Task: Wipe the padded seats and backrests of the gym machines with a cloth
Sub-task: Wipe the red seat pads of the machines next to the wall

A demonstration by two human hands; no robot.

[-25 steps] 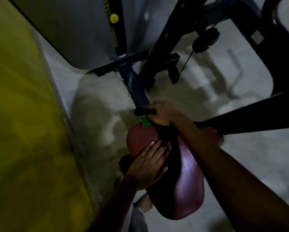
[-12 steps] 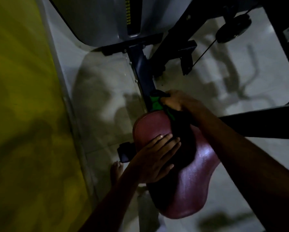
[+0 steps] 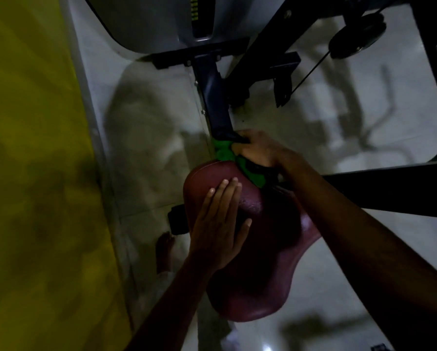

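Dim shot. Maroon padded seat (image 3: 250, 262) centre-near, on dark blue frame post (image 3: 216, 97) running to far side. Right hand (image 3: 259, 150) at seat's far tip, fingers curled round green cloth (image 3: 228, 154) w/ dark part bunched under palm. Left hand (image 3: 220, 224) flat on seat's left-far half, fingers straight & together, holding nothing. Bare foot (image 3: 164, 252) on pale tile floor (image 3: 149, 148) left of seat. Yellow wall (image 3: 29, 173) far left.

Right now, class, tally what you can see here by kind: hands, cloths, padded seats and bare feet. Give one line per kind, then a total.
Hands: 2, the left hand flat on the seat, the right hand gripping the cloth
Cloths: 1, the green cloth
Padded seats: 1, the maroon seat
Bare feet: 1, the foot
Total: 5
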